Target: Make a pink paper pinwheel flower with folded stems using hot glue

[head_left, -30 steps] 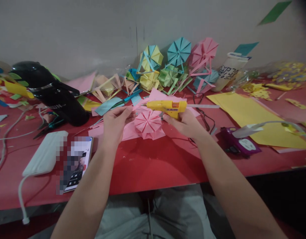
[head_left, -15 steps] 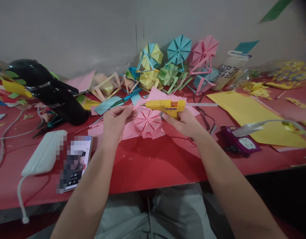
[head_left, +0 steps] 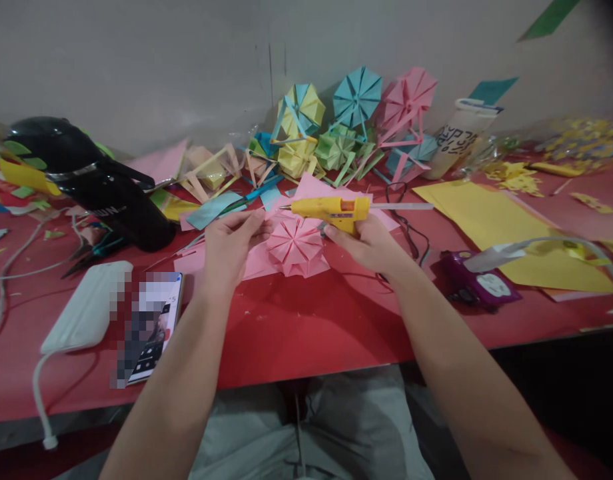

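Observation:
My right hand (head_left: 369, 233) is wrapped around the grip of a yellow hot glue gun (head_left: 329, 209), with a pale glue stick (head_left: 404, 206) poking out of its back end. The nozzle points left, to the fingertips of my left hand (head_left: 231, 240). Those fingers are pinched together at what looks like a small pink paper piece (head_left: 269, 215), mostly hidden by the fingers and blending with the pink sheets behind. Below the gun, between both hands, sits a pleated pink paper wheel (head_left: 295, 247) on flat pink paper (head_left: 259, 265).
Several folded paper wheels (head_left: 357, 97) stand along the wall. A black bottle (head_left: 111, 200), a white power bank (head_left: 86, 310) and a phone (head_left: 156, 327) are at left. Yellow sheets (head_left: 511, 233), a purple power adapter (head_left: 479, 280) and a cup (head_left: 459, 137) lie at right.
The view has shifted very slightly. Both hands and the glue gun keep nearly the same position, with the nozzle still by my left fingertips.

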The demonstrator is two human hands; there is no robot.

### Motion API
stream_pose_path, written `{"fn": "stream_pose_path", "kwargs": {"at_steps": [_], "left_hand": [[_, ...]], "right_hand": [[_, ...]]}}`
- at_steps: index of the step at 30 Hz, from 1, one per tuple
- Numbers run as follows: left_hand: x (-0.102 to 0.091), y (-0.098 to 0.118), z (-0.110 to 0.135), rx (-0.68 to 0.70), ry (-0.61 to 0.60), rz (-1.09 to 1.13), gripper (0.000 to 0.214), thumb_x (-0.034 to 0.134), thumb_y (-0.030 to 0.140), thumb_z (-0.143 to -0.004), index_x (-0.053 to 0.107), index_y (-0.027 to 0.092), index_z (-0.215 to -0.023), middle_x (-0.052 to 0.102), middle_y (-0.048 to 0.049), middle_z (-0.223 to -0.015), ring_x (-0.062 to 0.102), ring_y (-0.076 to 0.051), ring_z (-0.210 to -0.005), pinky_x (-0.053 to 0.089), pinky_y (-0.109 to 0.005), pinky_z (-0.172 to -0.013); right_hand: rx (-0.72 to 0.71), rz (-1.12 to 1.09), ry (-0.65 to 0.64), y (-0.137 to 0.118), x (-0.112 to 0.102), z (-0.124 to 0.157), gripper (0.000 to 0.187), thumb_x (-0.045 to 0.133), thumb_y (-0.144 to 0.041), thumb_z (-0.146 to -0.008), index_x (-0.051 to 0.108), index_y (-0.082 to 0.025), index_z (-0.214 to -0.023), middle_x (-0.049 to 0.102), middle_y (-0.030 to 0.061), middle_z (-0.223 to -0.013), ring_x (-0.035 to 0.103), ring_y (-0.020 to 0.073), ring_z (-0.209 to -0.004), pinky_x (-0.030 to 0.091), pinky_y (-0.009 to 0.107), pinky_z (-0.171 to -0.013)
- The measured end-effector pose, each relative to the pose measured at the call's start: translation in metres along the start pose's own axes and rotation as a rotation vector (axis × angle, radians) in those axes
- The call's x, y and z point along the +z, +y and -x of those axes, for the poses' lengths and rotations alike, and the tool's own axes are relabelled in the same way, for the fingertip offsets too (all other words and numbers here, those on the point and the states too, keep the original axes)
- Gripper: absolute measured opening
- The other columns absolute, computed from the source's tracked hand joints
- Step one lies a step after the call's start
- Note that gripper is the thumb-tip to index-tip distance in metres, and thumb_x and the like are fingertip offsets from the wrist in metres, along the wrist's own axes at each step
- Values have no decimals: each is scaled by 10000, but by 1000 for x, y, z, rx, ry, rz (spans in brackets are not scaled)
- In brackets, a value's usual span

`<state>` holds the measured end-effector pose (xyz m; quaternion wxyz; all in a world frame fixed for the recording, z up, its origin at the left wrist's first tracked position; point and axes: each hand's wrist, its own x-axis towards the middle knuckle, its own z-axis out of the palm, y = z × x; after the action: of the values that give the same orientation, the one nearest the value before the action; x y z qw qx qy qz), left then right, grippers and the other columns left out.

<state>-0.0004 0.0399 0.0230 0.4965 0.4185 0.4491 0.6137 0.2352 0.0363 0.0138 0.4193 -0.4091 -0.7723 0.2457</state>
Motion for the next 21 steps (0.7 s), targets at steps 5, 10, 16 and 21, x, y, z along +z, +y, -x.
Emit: {"fn": "stream_pose_path", "kwargs": {"at_steps": [5, 10, 16, 21], "left_hand": [[0, 1, 0, -14, 19, -4, 211, 860, 318, -696, 743, 152, -751, 721, -22, -684, 692, -111, -639, 603, -246, -697], [0, -1, -1, -2, 17, 8, 205, 862, 312, -670, 752, 157, -749, 723, -18, -684, 696, -115, -654, 607, -248, -702], [0, -1, -1, -14, 14, 18, 172, 851, 279, -670, 754, 156, -743, 724, -15, -672, 687, -105, -625, 610, -251, -709], [1, 2, 0, -17, -8, 30, 212, 872, 297, -650, 752, 154, -752, 730, -17, -678, 694, -107, -630, 607, -242, -697]], "right_hand": [[18, 18, -1, 1, -2, 0, 360, 567, -483, -946, 698, -180, -1089, 748, 90, -1020, 684, 249, -890, 549, 376, -814], [3, 46, 39, 2, -3, 0, 314, 580, -445, -935, 700, -188, -1071, 742, 90, -1011, 679, 260, -900, 541, 398, -836], [85, 77, 114, 15, -14, -2, 320, 614, -402, -888, 693, -164, -1086, 723, 86, -979, 664, 247, -860, 532, 392, -819], [378, 188, 329, 52, -30, -5, 280, 644, -418, -810, 671, -160, -915, 661, 62, -794, 600, 224, -707, 507, 392, -709]]}}
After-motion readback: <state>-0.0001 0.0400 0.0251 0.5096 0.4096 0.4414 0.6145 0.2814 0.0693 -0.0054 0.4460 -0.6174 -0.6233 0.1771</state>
